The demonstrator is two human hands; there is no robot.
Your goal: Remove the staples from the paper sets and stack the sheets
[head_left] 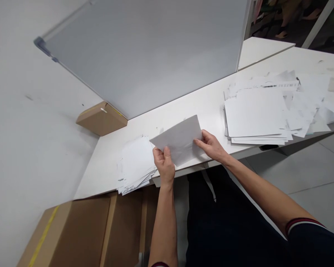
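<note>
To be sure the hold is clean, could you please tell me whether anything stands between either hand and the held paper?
Nothing visible does: the left hand grips the held paper at its left end and the right hand at its right edge. The paper's far side is hidden.

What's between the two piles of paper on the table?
The head view shows a sheet there, held by the left hand and right hand, and some white table.
</note>
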